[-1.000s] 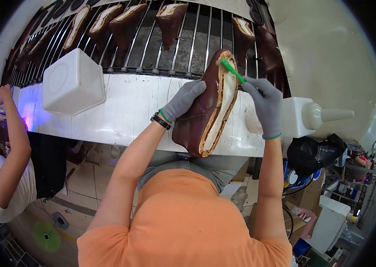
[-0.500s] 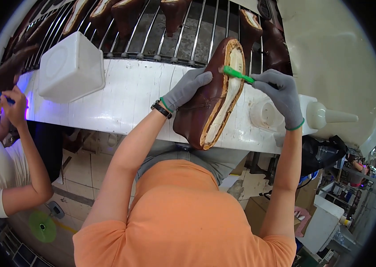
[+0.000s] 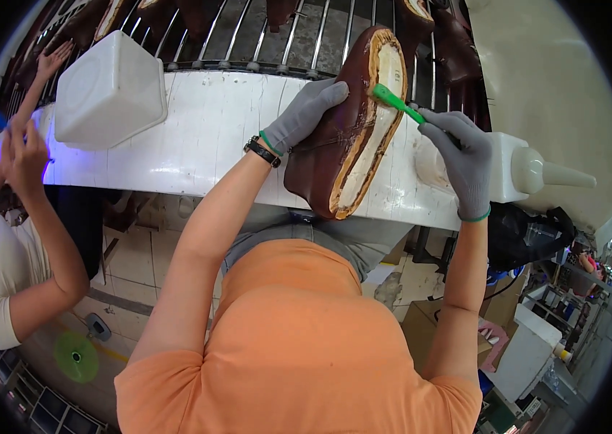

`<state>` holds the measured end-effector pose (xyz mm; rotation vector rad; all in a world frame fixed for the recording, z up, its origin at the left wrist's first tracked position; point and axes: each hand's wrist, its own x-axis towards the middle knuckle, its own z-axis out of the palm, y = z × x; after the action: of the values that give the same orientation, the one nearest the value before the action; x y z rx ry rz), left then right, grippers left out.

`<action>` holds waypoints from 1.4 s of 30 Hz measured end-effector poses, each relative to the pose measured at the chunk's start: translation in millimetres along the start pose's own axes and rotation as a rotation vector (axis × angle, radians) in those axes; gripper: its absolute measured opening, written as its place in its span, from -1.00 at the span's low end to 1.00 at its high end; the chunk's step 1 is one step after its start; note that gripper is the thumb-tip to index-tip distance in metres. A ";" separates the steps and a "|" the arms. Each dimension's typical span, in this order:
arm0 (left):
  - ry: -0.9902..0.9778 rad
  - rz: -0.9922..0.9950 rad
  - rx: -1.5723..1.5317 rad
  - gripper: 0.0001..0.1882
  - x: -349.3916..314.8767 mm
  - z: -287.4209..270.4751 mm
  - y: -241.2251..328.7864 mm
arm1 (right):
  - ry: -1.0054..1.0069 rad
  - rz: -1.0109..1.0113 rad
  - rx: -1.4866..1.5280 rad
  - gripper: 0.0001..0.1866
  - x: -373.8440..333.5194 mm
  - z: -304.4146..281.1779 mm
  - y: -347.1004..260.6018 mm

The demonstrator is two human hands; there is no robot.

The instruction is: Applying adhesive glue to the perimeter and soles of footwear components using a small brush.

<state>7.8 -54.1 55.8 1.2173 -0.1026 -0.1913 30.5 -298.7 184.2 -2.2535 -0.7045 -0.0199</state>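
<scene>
My left hand (image 3: pixel 311 112), in a grey glove, grips the side of a brown leather shoe upper (image 3: pixel 326 155) stretched over a last. The shoe's bottom faces me, with a tan rim around a whitish middle. Between the gloved fingers of my right hand (image 3: pixel 463 148) is a slim green brush (image 3: pixel 397 102). Its head touches the tan rim on the left edge of the shoe bottom, towards the upper end. A white round cup (image 3: pixel 432 165) sits partly hidden behind my right hand.
The white worktable (image 3: pixel 212 145) carries a white square plastic container (image 3: pixel 111 90) and a white spouted bottle (image 3: pixel 530 170) at right. Beyond it lies a metal roller rack (image 3: pixel 248 36) with several brown shoes (image 3: pixel 458 54). A co-worker's hand (image 3: pixel 25 155) is at far left.
The brush head shifts slightly along the shoe's rim; my left hand keeps its hold. At left, a co-worker's arm now stretches toward the shoes on the rack. The whole view has shifted a little.
</scene>
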 end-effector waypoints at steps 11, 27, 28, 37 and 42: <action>0.013 0.007 0.085 -0.34 1.9 -0.1 -4.8 | -0.322 -0.132 -0.073 -0.76 -71.9 8.3 -34.2; -0.025 -0.024 0.030 -0.29 -1.0 2.2 0.8 | -0.017 0.099 0.050 -0.74 86.2 -13.5 39.8; -0.025 -0.019 0.033 -0.29 -0.7 1.7 0.3 | -0.040 0.101 0.023 -0.75 85.9 -15.8 37.8; 0.004 0.001 0.068 -0.30 -0.9 -0.4 -2.1 | -0.411 0.033 -0.010 -0.82 59.1 -34.6 4.7; -0.007 -0.001 0.061 -0.32 0.5 -0.2 -2.6 | -0.215 0.087 0.065 -0.78 66.8 -28.9 10.3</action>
<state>8.1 -54.9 53.3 1.2775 -0.1152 -0.1942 97.9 -291.9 212.8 -2.2421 -0.7073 0.2878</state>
